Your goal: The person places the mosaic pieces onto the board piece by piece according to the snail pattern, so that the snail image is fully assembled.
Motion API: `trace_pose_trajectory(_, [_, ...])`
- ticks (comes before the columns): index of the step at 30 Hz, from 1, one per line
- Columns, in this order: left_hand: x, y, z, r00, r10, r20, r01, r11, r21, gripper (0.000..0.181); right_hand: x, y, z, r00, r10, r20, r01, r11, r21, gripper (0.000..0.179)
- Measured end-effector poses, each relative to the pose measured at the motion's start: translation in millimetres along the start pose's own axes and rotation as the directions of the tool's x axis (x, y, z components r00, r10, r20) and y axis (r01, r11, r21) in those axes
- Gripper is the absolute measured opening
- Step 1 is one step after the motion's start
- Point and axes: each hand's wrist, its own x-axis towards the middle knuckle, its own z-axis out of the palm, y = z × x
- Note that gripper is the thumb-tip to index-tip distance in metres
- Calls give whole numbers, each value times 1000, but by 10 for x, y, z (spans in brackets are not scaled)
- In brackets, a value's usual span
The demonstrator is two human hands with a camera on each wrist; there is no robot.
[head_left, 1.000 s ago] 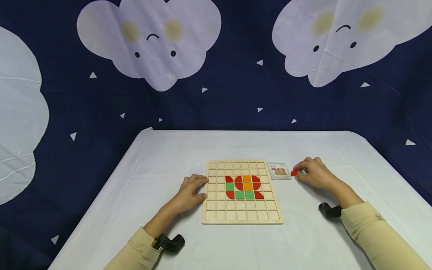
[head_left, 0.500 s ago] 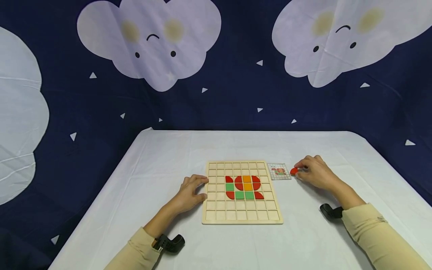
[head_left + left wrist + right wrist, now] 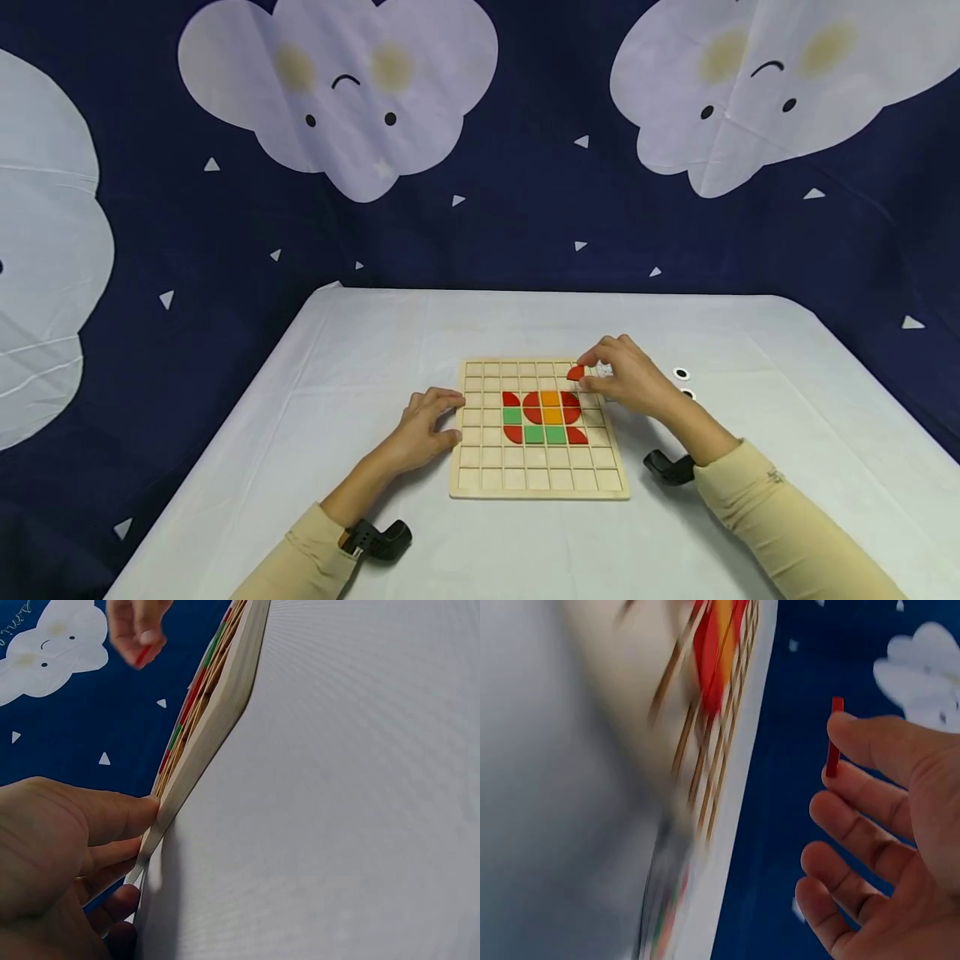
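Observation:
A square wooden grid board (image 3: 480,477) lies on the table with red, green and orange tiles set in its middle. My left hand (image 3: 420,431) rests against the board's left edge, thumb and fingertips touching the rim, as the left wrist view also shows. Over the board's upper right cells, my right hand (image 3: 628,375) pinches a red quarter-circle tile (image 3: 576,373) between thumb and index finger. In the right wrist view that red tile (image 3: 835,737) appears edge-on, and the other fingers are loosely bent. A printed pattern card (image 3: 604,369) is mostly hidden behind the right hand.
Two white discs with black centres, like eyes, lie right of the board; the upper disc (image 3: 681,373) shows fully and the lower disc (image 3: 688,393) is partly covered by the right hand. A white cloth (image 3: 525,550) covers the table. Behind hangs a dark blue cloud-print curtain (image 3: 525,242).
My right hand has moved left from beside the card to over the board's upper right, bringing the red tile along. The two eye discs have come into view. The left hand stays put.

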Motion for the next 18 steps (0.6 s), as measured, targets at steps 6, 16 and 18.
trace_pose_trajectory(6, [2, 20, -4, 1000, -5, 9, 6, 1000, -3, 44, 187, -404, 251, 999, -45, 20, 45, 998, 34, 27])
trace_pose_trajectory(16, [-7, 14, -4, 1000, -3, 18, 3, 1000, -1, 43, 424, -720, 602, 992, -83, 100, 85, 996, -11, 23])
trace_pose_trajectory(18, [-9, 15, -9, 1000, -2, 21, 2, 1000, -1, 43, 446, -736, 647, 991, -82, 108, 85, 996, -20, 22])
